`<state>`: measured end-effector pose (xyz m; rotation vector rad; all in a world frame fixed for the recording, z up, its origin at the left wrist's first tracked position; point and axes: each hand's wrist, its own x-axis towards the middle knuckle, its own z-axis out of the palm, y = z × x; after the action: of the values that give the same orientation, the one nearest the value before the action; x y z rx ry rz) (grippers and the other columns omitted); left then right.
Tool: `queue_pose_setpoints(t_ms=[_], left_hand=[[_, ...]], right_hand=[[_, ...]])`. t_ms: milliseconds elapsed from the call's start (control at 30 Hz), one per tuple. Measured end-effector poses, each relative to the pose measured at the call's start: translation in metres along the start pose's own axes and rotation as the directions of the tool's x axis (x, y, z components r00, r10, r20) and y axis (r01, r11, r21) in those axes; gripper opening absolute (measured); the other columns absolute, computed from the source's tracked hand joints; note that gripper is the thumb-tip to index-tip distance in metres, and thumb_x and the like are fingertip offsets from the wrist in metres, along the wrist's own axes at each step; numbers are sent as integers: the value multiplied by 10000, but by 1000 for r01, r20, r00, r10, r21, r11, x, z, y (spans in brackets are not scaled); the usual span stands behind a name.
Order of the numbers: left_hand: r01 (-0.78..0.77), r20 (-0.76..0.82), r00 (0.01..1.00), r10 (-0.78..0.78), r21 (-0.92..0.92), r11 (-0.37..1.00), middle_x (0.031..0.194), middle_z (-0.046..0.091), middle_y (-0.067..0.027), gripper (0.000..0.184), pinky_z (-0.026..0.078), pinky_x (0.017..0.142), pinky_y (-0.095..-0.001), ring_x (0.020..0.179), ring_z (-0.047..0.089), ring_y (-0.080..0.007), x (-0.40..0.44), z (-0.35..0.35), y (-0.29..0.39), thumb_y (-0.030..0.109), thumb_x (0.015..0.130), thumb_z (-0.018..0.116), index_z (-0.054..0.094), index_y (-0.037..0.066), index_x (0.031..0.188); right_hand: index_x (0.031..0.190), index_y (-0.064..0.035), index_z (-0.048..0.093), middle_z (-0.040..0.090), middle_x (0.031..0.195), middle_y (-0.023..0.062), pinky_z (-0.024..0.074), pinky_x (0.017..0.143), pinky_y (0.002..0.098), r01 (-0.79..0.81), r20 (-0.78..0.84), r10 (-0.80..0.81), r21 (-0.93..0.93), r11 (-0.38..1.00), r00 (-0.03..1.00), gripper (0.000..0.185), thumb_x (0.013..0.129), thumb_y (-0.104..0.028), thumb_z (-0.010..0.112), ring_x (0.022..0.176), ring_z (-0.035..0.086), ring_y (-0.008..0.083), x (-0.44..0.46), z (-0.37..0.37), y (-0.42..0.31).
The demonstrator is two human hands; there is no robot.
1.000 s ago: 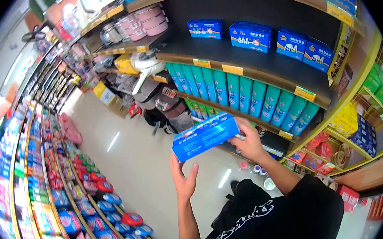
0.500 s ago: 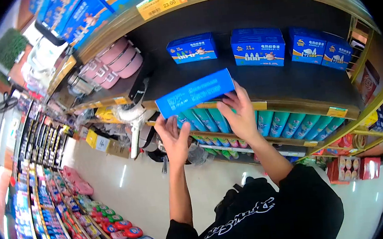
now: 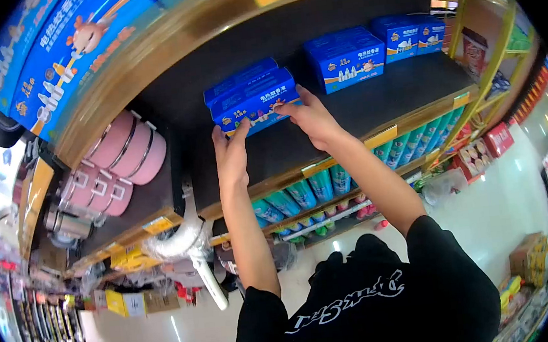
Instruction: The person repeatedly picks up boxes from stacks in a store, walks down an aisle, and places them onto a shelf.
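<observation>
Between my two hands is a blue box of mosquito repellent liquid (image 3: 258, 101), upright with its printed front toward me. My left hand (image 3: 231, 154) grips its left end, thumb on the front face. At the right end, my right hand (image 3: 312, 120) closes on it with the thumb across the front. Right behind it is another blue box (image 3: 239, 81), mostly hidden. Whether the held box rests fully on the dark shelf (image 3: 223, 192) cannot be made out.
More blue boxes (image 3: 346, 58) stand to the right on this shelf. Pink stacked lunch boxes (image 3: 128, 149) are at the left. A plastic-wrapped white handle (image 3: 192, 248) juts out below. Teal spray cans (image 3: 322, 186) line the shelf underneath. An upper shelf edge (image 3: 207, 29) overhangs with a price tag.
Both hands have carried the box forward onto the shelf area, in front of the leftmost box. Its printed front now faces me. The camera view has moved closer and turned.
</observation>
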<state>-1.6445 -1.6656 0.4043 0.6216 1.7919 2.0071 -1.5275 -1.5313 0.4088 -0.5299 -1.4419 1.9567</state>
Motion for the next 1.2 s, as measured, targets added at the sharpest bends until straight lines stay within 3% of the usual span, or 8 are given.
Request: queue_pose_setpoints(t_ms=[200, 333, 500, 633, 800, 900, 1033, 1200], left_hand=[[41, 70, 997, -33, -128, 991, 1500, 396, -218, 981, 178, 1201, -400, 1424, 351, -256, 5, -9, 6, 221, 913, 703, 14, -66, 1550], [-40, 33, 998, 48, -212, 976, 1485, 402, -170, 767, 218, 1183, -385, 1395, 378, -228, 7, -8, -2, 174, 916, 691, 255, -46, 1508], [-361, -39, 931, 363, -261, 895, 1525, 356, -202, 733, 246, 1180, -434, 1400, 374, -317, -68, 31, -1, 85, 940, 643, 208, -53, 1514], [-380, 381, 815, 437, -218, 899, 1501, 395, -179, 640, 344, 1118, -429, 1367, 421, -310, -157, 105, -23, 125, 939, 652, 323, -13, 1471], [-122, 974, 214, -80, 108, 987, 1317, 551, -159, 553, 461, 989, -388, 1149, 568, -257, -267, 256, -101, 213, 934, 685, 454, 1, 1390], [-262, 978, -190, -89, 36, 964, 1256, 579, -118, 451, 492, 944, -349, 1106, 587, -190, -335, 329, -186, 251, 984, 621, 499, 39, 1363], [-375, 924, -356, -137, -7, 927, 1245, 613, -180, 447, 477, 974, -398, 1134, 602, -302, -429, 394, -234, 343, 1020, 524, 537, 8, 1316], [-560, 622, -666, -412, -52, 827, 1255, 617, -230, 474, 455, 996, -428, 1170, 583, -383, -479, 470, -290, 396, 1028, 452, 565, 11, 1281]], right_hand=[[1483, -127, 400, 600, 1218, 34, 382, 987, 341, -9, -1, 9, -132, 991, 1000, 719, 848, -190, 732, 1141, 506, 136, 23, 10, 18], [1496, 75, 302, 575, 1348, 188, 417, 1044, 385, -66, -6, 66, -157, 985, 998, 845, 823, -165, 753, 1265, 523, 273, 4, 10, -5], [1559, 15, 168, 285, 1574, 213, 469, 1039, 402, 306, -84, -322, -158, 939, 943, 900, 856, -90, 722, 1336, 473, 304, -63, -30, -5], [1540, 8, 230, 373, 1526, 212, 492, 1001, 372, 200, 88, -187, -171, 965, 978, 816, 889, -128, 702, 1310, 502, 232, -158, -122, 41], [1353, -34, 524, 662, 1180, 215, 515, 894, 398, 17, -46, -69, -706, 708, 997, 580, 860, -276, 710, 1057, 657, 308, -338, -290, 69], [1380, -27, 510, 649, 1220, 205, 475, 984, 408, -170, -322, -68, -655, 737, 944, 593, 867, -249, 706, 1124, 632, 315, -441, -351, 49], [1312, -30, 565, 670, 1171, 201, 504, 935, 399, -398, -741, -41, -405, 823, 670, 505, 853, -207, 680, 1079, 649, 326, -530, -387, 42], [1321, -51, 554, 643, 1191, 193, 506, 931, 413, -369, -763, -58, -376, 850, 643, 500, 877, -239, 686, 1089, 625, 336, -572, -429, 58]])
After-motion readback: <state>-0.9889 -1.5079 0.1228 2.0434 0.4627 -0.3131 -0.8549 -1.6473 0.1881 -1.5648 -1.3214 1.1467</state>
